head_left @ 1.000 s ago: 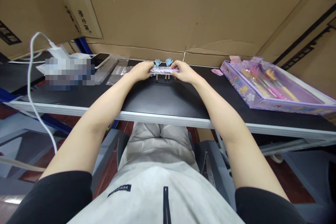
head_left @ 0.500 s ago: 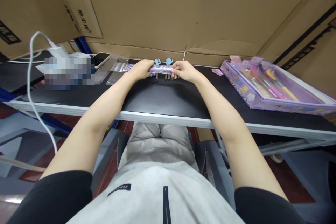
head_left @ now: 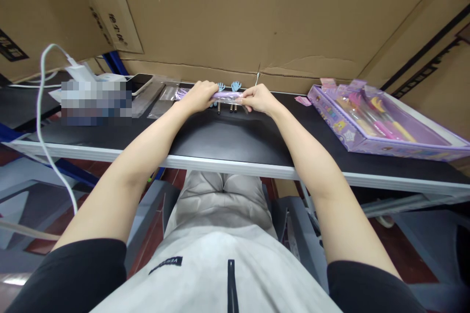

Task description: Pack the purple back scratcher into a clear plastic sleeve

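Both hands meet at the far edge of the black worktop [head_left: 235, 137], the left hand [head_left: 198, 97] and the right hand [head_left: 258, 98] each pinching closed on one end of a slim purple pen in a clear sleeve [head_left: 227, 95], held level just above the surface. The hold is fingertip-only on slick film — a slip could drop it onto the two small blue hand-shaped toppers [head_left: 227, 87] just behind, or tear the sleeve.
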Demonstrator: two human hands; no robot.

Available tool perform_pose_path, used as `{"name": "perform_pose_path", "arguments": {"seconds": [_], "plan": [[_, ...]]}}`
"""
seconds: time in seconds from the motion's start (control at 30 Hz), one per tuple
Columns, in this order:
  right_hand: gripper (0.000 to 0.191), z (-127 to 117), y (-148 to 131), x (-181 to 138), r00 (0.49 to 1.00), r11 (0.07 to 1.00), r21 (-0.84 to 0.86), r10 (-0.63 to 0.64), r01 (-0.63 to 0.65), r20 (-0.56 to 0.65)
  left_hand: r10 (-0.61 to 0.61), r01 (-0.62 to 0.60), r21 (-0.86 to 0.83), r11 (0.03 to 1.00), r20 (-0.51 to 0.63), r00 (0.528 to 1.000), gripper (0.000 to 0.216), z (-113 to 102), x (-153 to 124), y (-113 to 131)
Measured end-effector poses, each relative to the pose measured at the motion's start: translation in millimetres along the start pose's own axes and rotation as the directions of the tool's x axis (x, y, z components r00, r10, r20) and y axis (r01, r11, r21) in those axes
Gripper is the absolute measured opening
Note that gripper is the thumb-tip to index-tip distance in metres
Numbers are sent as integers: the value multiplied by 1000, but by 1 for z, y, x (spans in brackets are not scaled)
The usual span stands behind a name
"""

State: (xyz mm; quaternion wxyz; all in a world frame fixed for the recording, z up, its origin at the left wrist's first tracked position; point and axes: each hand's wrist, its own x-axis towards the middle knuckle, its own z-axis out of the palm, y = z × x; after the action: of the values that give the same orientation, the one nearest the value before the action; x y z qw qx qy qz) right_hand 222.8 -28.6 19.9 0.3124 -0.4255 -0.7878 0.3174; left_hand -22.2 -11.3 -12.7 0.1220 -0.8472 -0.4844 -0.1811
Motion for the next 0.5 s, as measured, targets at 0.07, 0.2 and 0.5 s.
{"name": "perform_pose_path", "arguments": {"seconds": [0.07, 0.2, 0.5], "plan": [[32, -6, 0, 0, 999, 1000, 22, 14, -13, -30, 17, -16, 38, 999, -40, 999, 24, -5, -2, 1], [35, -20, 4, 3, 982, 991, 132, 34, -9, -186, 12, 2, 133, 991, -110, 994, 27, -20, -2, 3], [28, -53, 37, 8, 882, 957, 278, 203, -86, -425, 46, -51, 290, 956, 23, 999, 47, -27, 12, 13]]}}
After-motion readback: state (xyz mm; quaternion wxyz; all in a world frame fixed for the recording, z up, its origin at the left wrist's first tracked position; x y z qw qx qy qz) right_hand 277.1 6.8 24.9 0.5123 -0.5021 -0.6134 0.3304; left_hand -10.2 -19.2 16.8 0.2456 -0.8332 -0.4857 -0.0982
